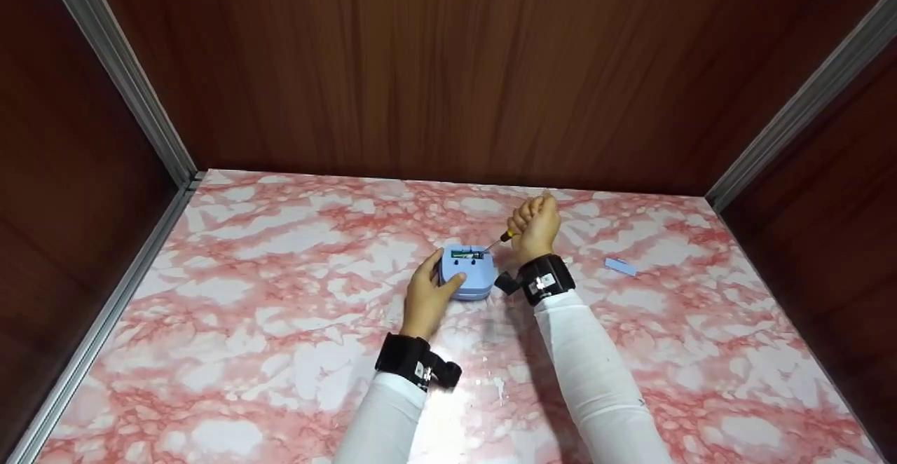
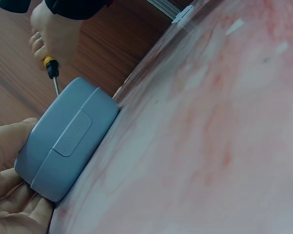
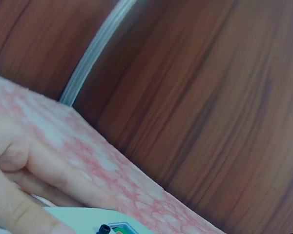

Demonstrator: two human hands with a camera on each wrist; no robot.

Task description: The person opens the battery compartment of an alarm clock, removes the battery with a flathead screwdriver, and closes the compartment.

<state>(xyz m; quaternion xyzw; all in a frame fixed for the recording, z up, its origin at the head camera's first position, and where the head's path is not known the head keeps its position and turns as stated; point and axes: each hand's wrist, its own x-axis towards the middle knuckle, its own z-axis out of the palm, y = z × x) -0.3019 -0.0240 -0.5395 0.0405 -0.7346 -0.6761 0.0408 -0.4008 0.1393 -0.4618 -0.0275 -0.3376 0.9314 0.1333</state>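
Observation:
A rounded light-blue plastic device (image 1: 468, 284) sits on the table with its opened battery compartment facing up, and a green battery (image 1: 462, 254) shows inside. My left hand (image 1: 429, 294) grips the device from its left side, thumb on the top face. In the left wrist view the device (image 2: 71, 139) shows its side with a raised oblong panel. My right hand (image 1: 536, 227) holds a screwdriver (image 1: 507, 235) by its yellow and black handle. Its thin metal shaft slants down to the compartment's right end; exact tip contact cannot be made out.
A small flat blue cover piece (image 1: 621, 266) lies on the table to the right of my right hand. The table (image 1: 280, 352) has a red and white marbled top. Dark wood panels (image 1: 420, 71) with metal corner posts (image 1: 126, 64) enclose its back and sides.

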